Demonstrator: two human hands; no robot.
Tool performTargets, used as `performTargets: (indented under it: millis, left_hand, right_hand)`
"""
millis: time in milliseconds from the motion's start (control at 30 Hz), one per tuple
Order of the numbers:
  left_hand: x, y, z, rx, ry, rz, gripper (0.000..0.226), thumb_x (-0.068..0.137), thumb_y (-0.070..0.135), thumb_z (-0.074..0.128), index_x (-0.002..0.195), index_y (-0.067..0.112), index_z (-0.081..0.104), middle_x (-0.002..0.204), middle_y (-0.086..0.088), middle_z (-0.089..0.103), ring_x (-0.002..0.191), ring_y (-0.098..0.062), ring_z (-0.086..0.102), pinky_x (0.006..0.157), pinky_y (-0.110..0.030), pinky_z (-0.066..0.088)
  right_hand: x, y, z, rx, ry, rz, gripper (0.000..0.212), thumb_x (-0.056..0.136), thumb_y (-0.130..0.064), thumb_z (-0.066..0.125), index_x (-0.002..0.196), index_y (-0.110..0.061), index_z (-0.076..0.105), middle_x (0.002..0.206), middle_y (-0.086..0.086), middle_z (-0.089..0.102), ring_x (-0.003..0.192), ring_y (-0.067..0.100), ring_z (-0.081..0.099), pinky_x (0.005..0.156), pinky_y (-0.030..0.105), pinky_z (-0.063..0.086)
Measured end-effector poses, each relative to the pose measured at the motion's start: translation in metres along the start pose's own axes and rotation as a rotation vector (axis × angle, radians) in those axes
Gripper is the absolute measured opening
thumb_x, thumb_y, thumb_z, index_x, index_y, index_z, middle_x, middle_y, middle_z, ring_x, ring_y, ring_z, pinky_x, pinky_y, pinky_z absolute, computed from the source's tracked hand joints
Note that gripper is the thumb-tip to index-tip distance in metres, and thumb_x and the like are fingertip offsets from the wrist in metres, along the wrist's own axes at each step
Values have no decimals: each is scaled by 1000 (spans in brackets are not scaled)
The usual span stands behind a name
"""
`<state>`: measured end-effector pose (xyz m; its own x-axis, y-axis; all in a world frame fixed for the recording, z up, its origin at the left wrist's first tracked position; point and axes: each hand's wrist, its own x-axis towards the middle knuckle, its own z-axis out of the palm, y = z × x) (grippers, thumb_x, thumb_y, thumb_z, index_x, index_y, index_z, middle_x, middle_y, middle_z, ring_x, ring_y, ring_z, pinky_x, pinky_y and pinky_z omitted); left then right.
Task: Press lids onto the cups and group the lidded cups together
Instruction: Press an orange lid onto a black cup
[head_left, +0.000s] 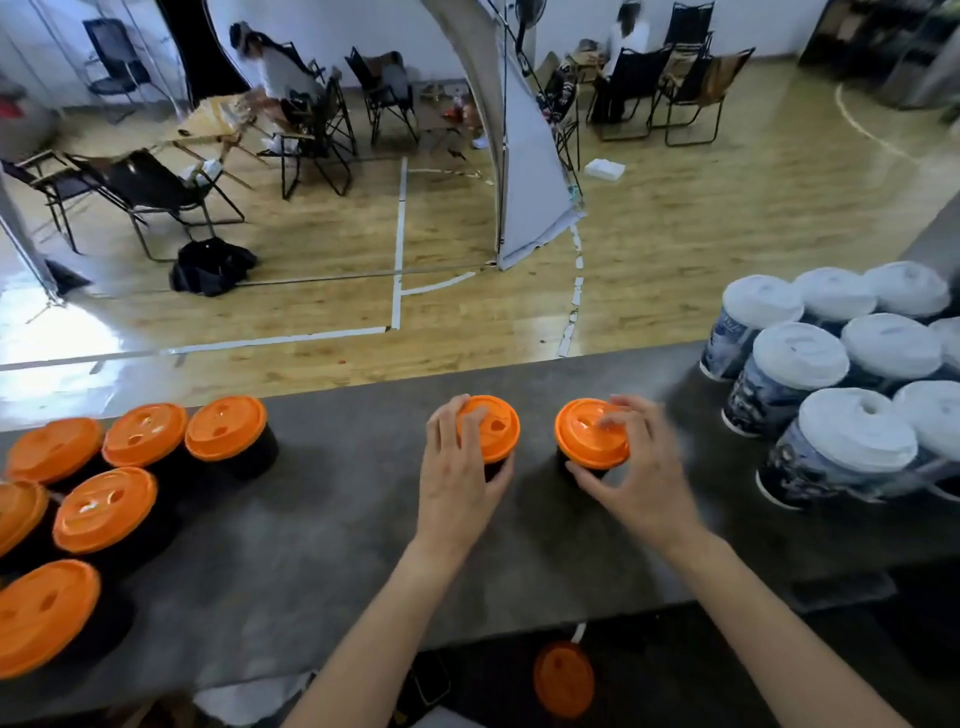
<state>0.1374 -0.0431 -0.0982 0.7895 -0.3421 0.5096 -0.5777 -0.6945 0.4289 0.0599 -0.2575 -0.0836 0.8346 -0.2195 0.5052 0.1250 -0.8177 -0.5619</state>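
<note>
Gripping lidded cup (501, 431): left hand (457, 470) | right hand (636, 473): grips second cup (582, 434)

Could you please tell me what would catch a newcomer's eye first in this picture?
At the middle of the grey counter, the left hand and right hand each grip a black cup with a bright orange plastic lid, the left cup and the right cup standing apart. A cluster of orange-lidded black cups stands at the left end, and white-lidded blue patterned cups crowd the right end.
</note>
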Motion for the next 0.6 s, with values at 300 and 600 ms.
performTargets:
  millis: [300, 600]
  left_hand:
    - [-5, 44, -27, 19, 68, 81, 57, 94, 35, 70, 140, 8, 53, 155, -12, 44, 151, -28, 35, 127, -47, 22]
    - [-24, 108, 27, -753, -142, -408, 31, 107, 25, 43, 134, 21, 58, 128, 11, 66, 125, -14, 61, 108, -41, 48]
  right_hand:
    - [-6, 10, 8, 366, -112, 202, 106, 65, -27, 95, 148, -18, 29, 145, -8, 45, 135, -5, 41, 111, 10, 30]
    - [-37, 27, -27, 543, -445, 102, 111, 63, -15, 93, 150, -26, 24, 147, -34, 36, 137, -3, 42, 109, 12, 33]
